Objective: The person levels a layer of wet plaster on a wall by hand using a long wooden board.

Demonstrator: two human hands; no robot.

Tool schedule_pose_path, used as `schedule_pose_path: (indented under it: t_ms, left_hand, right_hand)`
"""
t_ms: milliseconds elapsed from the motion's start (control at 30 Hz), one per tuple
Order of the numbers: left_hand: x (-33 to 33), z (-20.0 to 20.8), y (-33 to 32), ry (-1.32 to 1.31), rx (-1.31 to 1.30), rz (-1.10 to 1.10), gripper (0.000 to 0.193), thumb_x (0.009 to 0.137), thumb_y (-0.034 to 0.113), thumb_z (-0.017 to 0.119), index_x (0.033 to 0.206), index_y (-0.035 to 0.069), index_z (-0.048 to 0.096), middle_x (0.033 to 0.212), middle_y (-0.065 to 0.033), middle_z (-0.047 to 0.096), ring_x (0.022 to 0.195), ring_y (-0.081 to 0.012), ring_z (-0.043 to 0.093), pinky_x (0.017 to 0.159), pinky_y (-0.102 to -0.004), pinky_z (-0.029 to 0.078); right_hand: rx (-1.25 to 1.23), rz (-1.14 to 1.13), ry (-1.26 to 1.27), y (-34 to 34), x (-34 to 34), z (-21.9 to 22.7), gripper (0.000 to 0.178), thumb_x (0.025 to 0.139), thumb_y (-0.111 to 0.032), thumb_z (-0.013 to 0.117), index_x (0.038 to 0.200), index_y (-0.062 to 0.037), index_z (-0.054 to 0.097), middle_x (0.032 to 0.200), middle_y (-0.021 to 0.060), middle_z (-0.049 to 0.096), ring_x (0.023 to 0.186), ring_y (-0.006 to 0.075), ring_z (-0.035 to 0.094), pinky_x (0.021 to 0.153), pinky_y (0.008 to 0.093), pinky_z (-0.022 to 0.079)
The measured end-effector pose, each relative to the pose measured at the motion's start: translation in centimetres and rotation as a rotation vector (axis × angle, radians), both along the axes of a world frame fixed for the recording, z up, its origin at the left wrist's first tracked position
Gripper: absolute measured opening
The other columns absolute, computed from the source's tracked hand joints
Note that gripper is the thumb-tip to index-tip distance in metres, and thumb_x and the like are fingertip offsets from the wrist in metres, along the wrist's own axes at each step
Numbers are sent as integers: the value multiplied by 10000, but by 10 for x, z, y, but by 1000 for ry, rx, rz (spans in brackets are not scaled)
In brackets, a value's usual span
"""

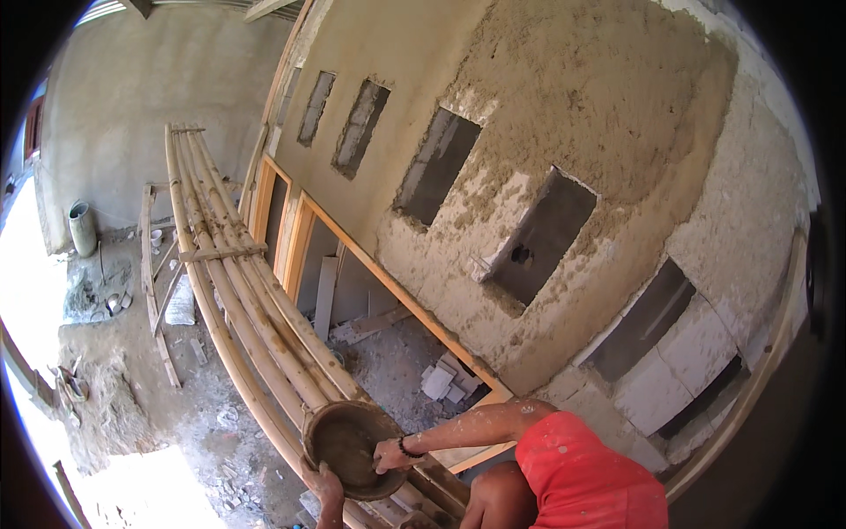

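A round dark bucket (pixel 310 434), crusted with grey mortar, stands on the bamboo poles at the lower middle. Wet grey mortar (pixel 348 445) lies inside it. My left hand (pixel 326 485) grips the bucket's near left rim, its thumb over the edge. Reaching in from the right, my right hand (pixel 389 456) is closed low inside the bucket, against the mortar. Whatever its fingers hold, if anything, is hidden. A dark beaded bracelet (pixel 408 448) circles that wrist, and the red sleeve (pixel 577 463) above is spattered. My bent knee (pixel 502 494) shows beside the poles.
The bamboo pole platform (pixel 251 331) runs far left, tied by crosspieces, high above a rubble-strewn floor (pixel 189 423). To the right rises a partly plastered wall (pixel 599 115) with several rectangular openings. An orange wooden frame (pixel 414 322) borders a doorway below. A grey cylinder (pixel 82 229) stands far left.
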State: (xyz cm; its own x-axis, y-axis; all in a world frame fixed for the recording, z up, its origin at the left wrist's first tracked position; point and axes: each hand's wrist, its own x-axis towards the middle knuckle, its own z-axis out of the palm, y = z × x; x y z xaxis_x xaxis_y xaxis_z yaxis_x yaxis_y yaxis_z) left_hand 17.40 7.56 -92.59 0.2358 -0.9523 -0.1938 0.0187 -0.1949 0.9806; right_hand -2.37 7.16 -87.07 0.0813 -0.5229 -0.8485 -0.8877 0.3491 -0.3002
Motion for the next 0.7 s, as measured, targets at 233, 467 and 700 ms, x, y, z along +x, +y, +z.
schedule_pose_path:
  t_ms: [233,467,700]
  left_hand:
    - [4,-3,-8,-38,-9,-17,488,744,-27,512,1229,-49,472,1122,-246,564,1067,-392,528,963,-435,368]
    - [4,-2,-12,157,-68,-44,570,766,-27,519,1324,-35,403,1220,-246,539,1159,-371,503,1017,-414,350]
    - [-2,-11,-15,105,-177,-87,665,770,-23,546,1396,-32,323,1352,-244,446,1243,-364,441,1069,-422,307]
  right_hand:
    - [135,-392,-222,10,-4,27,363,856,-362,603,1098,-93,632,622,77,572,462,158,553,420,293,456]
    - [-360,56,0,-6,-17,69,291,805,-287,589,990,-66,627,687,124,634,589,258,630,578,400,509]
    - [-657,445,432,-25,-4,86,168,822,-167,528,902,-55,625,792,181,664,805,353,665,715,472,516]
